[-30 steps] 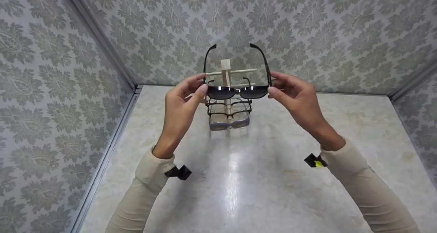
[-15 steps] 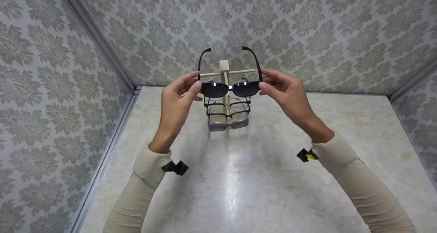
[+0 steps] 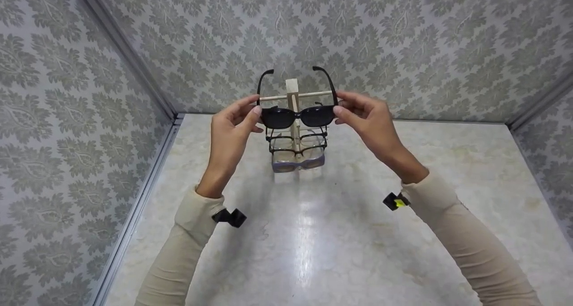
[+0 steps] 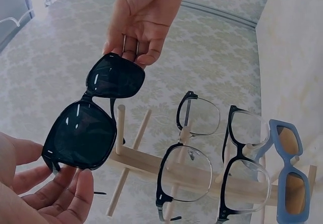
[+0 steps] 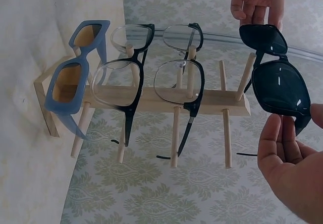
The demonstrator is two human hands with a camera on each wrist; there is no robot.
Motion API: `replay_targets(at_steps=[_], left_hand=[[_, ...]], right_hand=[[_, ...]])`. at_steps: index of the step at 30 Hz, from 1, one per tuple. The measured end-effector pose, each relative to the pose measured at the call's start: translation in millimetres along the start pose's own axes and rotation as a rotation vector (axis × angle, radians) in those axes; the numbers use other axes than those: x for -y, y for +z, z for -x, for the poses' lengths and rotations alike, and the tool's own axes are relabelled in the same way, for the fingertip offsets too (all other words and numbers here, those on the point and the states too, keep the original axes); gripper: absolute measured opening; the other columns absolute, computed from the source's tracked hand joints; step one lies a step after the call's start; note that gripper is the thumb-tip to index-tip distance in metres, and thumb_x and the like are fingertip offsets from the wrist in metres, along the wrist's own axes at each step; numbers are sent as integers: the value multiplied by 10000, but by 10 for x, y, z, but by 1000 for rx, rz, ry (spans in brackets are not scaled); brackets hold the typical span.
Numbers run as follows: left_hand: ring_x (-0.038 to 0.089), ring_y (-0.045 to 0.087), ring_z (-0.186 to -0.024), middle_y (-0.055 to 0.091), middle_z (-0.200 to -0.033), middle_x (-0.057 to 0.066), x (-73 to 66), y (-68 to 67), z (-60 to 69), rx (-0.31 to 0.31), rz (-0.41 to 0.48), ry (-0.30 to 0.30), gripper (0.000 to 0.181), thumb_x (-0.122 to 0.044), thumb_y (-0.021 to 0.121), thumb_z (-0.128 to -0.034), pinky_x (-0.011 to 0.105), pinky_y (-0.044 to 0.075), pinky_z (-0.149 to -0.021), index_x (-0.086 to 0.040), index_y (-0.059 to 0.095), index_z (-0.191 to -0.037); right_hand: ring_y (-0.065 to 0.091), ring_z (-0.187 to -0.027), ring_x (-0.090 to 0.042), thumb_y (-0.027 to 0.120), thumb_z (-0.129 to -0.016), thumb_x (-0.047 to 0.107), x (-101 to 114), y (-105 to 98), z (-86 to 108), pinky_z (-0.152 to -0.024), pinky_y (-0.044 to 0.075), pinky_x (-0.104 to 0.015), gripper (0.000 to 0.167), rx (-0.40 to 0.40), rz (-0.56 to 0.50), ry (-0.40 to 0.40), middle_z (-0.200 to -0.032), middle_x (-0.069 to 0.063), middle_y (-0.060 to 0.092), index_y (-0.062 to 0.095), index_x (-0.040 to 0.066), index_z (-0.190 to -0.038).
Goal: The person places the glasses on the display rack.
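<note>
Black sunglasses with dark lenses are held level between both hands, their temples unfolded and pointing at the back wall. My left hand pinches the left hinge end between thumb and fingers. At the opposite hinge my right hand pinches the frame the same way. Behind and below them stands a wooden display stand, its top peg bare. In both wrist views the sunglasses hang just off the post's top end, apart from the pegs. Lower pegs carry two black-and-clear eyeglasses.
Blue-framed sunglasses with brown lenses sit on the stand's lowest pegs. The stand is on a marbled white table. Patterned wall panels close in the back and sides, with a metal rail along the left edge.
Both hands have carried the black sunglasses left and slightly down, toward the stand's middle line. The right hand has shifted farther than the left. The glasses on the stand stay put.
</note>
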State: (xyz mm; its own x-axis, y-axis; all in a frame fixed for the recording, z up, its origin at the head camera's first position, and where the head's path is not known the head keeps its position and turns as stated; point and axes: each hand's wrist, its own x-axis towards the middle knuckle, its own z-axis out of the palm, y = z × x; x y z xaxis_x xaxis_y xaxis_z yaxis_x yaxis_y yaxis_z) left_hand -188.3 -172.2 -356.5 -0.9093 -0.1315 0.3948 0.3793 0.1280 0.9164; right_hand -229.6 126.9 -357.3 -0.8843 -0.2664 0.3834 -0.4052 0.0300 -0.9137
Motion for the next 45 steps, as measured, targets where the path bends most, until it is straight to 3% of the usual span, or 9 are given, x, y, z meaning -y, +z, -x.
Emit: replay_targets(at_steps=[23, 32, 37, 45], left_hand=[[198, 769, -899, 793, -1168, 181, 217, 22, -6, -5, -17, -57, 325, -97, 692, -1098, 333, 664, -789, 43, 726, -1390], [211, 764, -869, 785, -1101, 176, 248, 34, -19, 0, -22, -69, 335, -123, 696, -1101, 342, 668, -806, 43, 725, -1392], [215, 758, -827, 777, -1050, 172, 253, 36, -22, -8, -19, -76, 338, -126, 692, -1105, 342, 669, -810, 43, 723, -1395], [222, 758, -844, 782, -1071, 183, 264, 59, -23, -18, -12, -65, 348, -141, 691, -1107, 346, 668, -810, 35, 720, -1406]], right_hand=[[758, -971, -229, 703, -1077, 27, -199, 27, -8, -898, 656, -355, 405, 12, -49, 60, -1143, -176, 739, 652, -68, -1468], [751, -988, -348, 701, -1087, 57, -234, 31, -17, -907, 657, -361, 400, 5, -43, 83, -1128, -145, 750, 660, -50, -1470], [755, -934, -222, 711, -1084, 65, -233, 40, -32, -906, 659, -383, 408, 0, -35, 91, -1124, -138, 747, 660, -41, -1475], [754, -919, -212, 709, -1086, 69, -260, 31, -42, -899, 660, -371, 408, -3, -31, 89, -1119, -146, 748, 659, -39, -1476]])
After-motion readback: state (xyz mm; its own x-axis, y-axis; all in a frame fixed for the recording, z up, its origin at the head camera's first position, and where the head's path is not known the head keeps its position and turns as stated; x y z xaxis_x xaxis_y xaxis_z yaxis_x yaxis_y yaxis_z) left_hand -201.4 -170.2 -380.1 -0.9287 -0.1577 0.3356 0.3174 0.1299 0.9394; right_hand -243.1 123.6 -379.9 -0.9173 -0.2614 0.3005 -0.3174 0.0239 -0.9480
